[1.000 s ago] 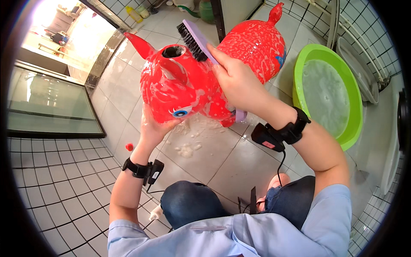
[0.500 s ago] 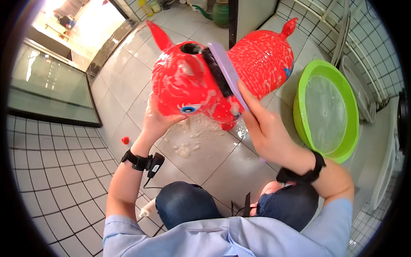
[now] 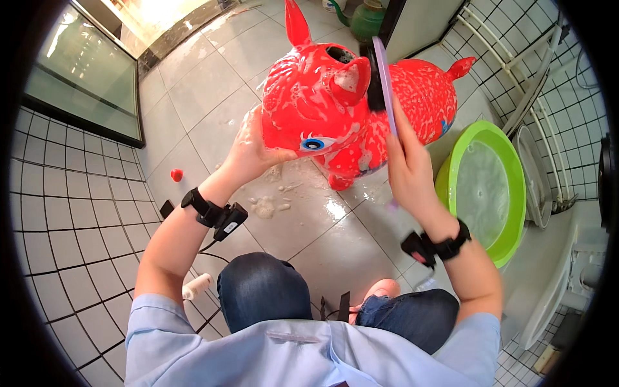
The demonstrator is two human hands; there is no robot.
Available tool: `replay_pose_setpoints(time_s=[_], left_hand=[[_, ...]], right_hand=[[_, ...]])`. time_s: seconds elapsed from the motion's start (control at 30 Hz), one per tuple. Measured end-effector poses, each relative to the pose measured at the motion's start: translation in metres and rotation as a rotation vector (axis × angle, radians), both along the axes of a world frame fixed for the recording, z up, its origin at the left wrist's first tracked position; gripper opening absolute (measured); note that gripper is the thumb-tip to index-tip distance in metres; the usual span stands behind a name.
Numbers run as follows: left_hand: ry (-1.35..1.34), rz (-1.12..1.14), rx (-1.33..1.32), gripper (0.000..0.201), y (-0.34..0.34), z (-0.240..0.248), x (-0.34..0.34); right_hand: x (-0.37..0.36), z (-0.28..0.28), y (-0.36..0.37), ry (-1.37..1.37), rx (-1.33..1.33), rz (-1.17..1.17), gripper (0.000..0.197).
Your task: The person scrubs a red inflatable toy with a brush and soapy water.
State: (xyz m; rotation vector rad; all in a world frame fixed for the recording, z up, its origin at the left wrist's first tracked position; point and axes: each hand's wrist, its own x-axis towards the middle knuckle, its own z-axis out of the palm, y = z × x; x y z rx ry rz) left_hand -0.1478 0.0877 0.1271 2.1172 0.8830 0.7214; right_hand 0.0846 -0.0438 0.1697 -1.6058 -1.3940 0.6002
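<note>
A red inflatable animal hopper toy [image 3: 309, 109], streaked with white suds, stands on the tiled floor in front of me. Its head, with a painted blue eye, faces toward me. My left hand [image 3: 250, 151] is closed around the side of the muzzle, thumb below the eye. In my right hand [image 3: 412, 174] is a purple scrub brush [image 3: 385, 71], held nearly upright. Its dark bristles press against the toy's neck behind the near ear. Part of the toy's body is hidden behind the brush and head.
A bright green basin [image 3: 514, 219] of cloudy water stands at my right. Foam [image 3: 263, 206] lies on the floor below the toy. A small red object [image 3: 176, 175] is at left, near a glass door [image 3: 90, 90]. A white bottle [image 3: 197, 286] lies by my left knee; a green watering can [image 3: 367, 22] stands behind.
The brush has gone from slanting across the top of the neck to nearly upright behind the near ear. The toy's head looks more upright, and the whole view has shifted.
</note>
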Motion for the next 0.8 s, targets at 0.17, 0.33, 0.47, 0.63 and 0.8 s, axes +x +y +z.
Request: replay_pose_setpoints(time_s=[0.17,0.33,0.47,0.63,0.8], left_hand=[[0.069,0.049,0.098,0.063,0.008,-0.026,-0.024],[-0.128,0.055,0.091,0.04,0.008,-0.029,-0.011],[-0.383,0.226,-0.27,0.034,0.009,-0.036,-0.003],[-0.913,0.199,-0.895,0.034,0.005,-0.025,0.004],[-0.96,0.247,-1.052,0.034,0.007,-0.045,-0.001]], right_hand=[[-0.007,-0.023,0.026,-0.118,0.145,-0.015,0.055],[0.049,-0.061,-0.062,-0.333,-0.121,-0.018,0.052],[0.053,-0.06,-0.085,-0.584,0.232,0.125,0.054],[0.006,-0.022,-0.034,-1.025,0.292,0.261,0.066],[-0.064,-0.02,0.013,-1.104,0.277,0.315,0.064]])
